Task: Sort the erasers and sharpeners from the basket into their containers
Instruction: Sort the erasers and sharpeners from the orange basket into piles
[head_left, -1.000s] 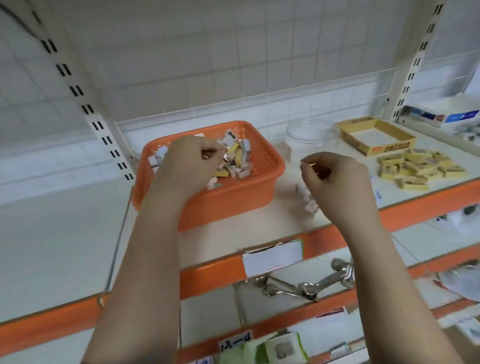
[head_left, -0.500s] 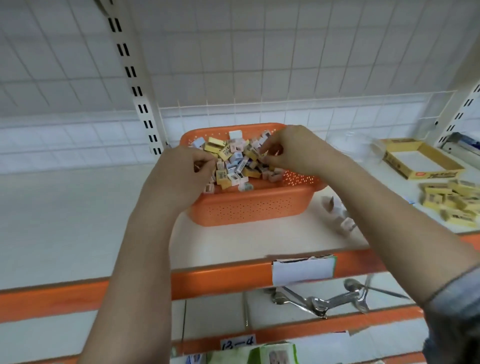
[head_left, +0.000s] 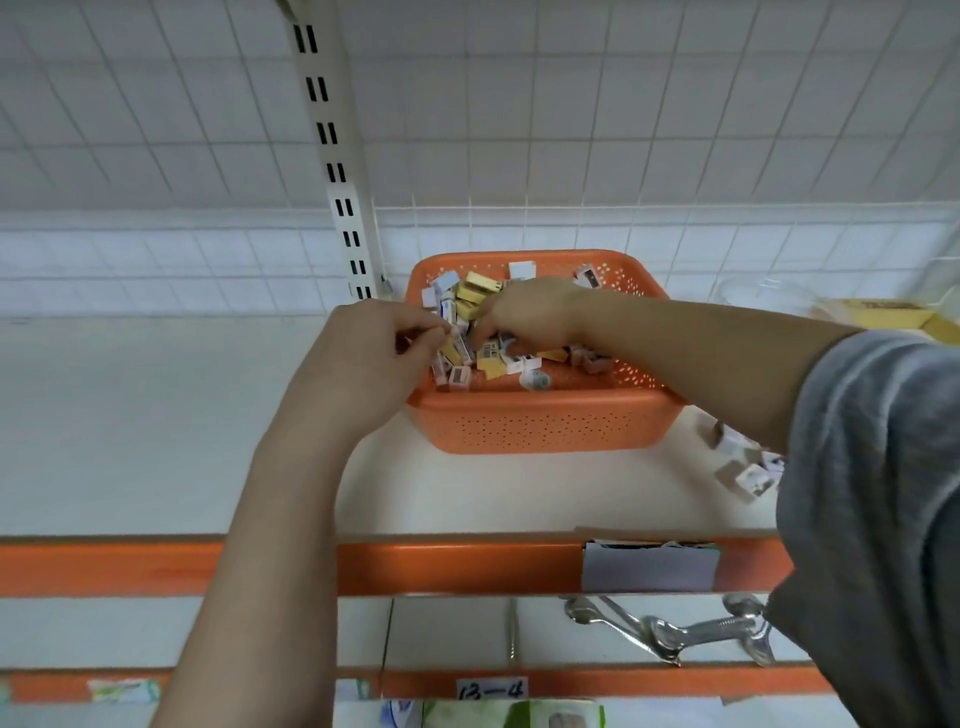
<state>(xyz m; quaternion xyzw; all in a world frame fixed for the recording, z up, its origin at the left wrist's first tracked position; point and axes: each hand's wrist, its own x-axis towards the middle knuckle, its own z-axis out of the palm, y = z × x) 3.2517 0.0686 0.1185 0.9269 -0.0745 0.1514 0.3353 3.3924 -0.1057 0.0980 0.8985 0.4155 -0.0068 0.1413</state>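
An orange perforated basket (head_left: 545, 421) stands on the white shelf. It holds a heap of yellow erasers (head_left: 480, 285) and small white-and-grey sharpeners (head_left: 460, 375). My left hand (head_left: 363, 358) hovers over the basket's left rim with fingers curled, and thumb and fingertips pinch a small piece that is mostly hidden. My right hand (head_left: 530, 312) reaches into the middle of the heap from the right, its fingertips down among the pieces and closing on one. A clear round container (head_left: 763, 296) and a yellow cardboard box (head_left: 883, 312) stand to the right of the basket.
Several small sharpeners (head_left: 743, 470) lie loose on the shelf at the right, beside my forearm. A slotted white upright (head_left: 337, 171) rises behind the basket's left corner. The shelf has an orange front edge (head_left: 441, 564), and metal spoons (head_left: 670, 631) lie on the shelf below.
My right hand came from the shelf at the right into the basket and went deeper into the heap. The view has swung left. My left hand stays at the basket's left rim.
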